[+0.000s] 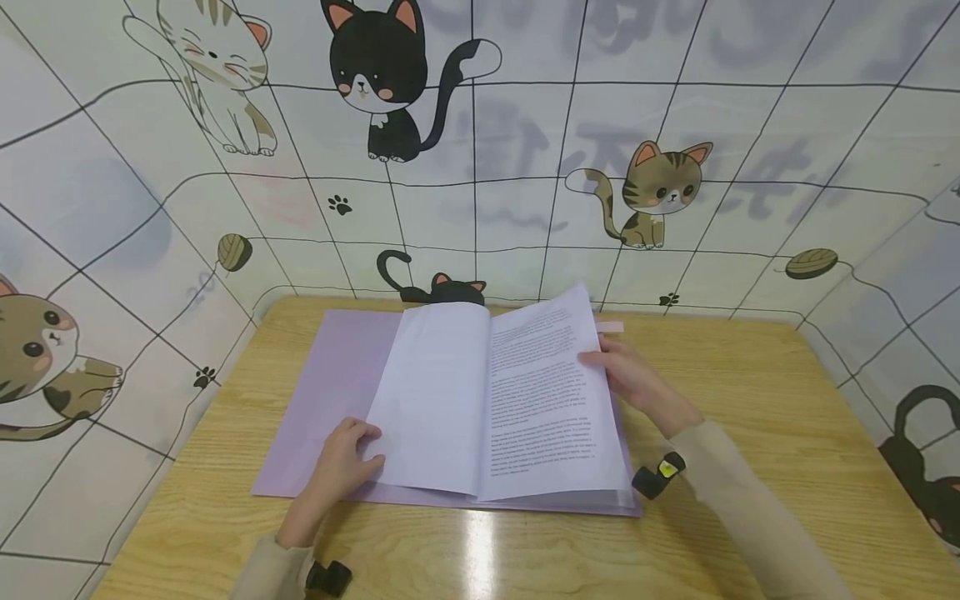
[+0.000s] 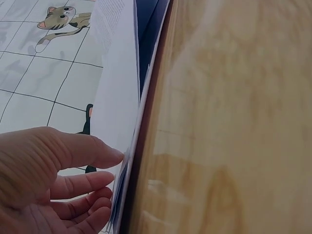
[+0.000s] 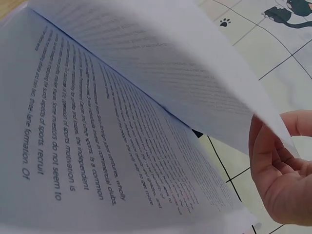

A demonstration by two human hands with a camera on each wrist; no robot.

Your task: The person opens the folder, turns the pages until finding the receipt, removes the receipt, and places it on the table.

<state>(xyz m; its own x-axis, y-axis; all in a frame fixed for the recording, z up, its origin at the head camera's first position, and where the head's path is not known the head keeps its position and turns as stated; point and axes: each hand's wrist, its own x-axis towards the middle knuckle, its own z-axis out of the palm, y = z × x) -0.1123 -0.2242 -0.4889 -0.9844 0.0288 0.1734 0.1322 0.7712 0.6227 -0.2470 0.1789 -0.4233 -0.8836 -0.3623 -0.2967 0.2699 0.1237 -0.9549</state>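
A lilac folder [image 1: 341, 358] lies spread on the table with white sheets inside. Its left page [image 1: 435, 392] looks blank, while printed text covers the right page [image 1: 540, 400]. My right hand [image 1: 626, 375] pinches that right page near its upper outer edge, thumb on top. In the right wrist view the hand [image 3: 280, 168] holds the lifted page [image 3: 204, 63] up at an angle, and another printed page [image 3: 97, 146] shows beneath. On the left page's outer edge rests my left hand [image 1: 347, 458], its fingers relaxed and a little apart; in the left wrist view the thumb [image 2: 97, 152] touches the sheets' edge.
The wooden table [image 1: 735, 375] extends around the folder on both sides and in front. A pale pink tab [image 1: 611, 327] sticks out past the folder's right edge. Behind stands a white wall covering [image 1: 517, 208] with cat drawings and grid lines.
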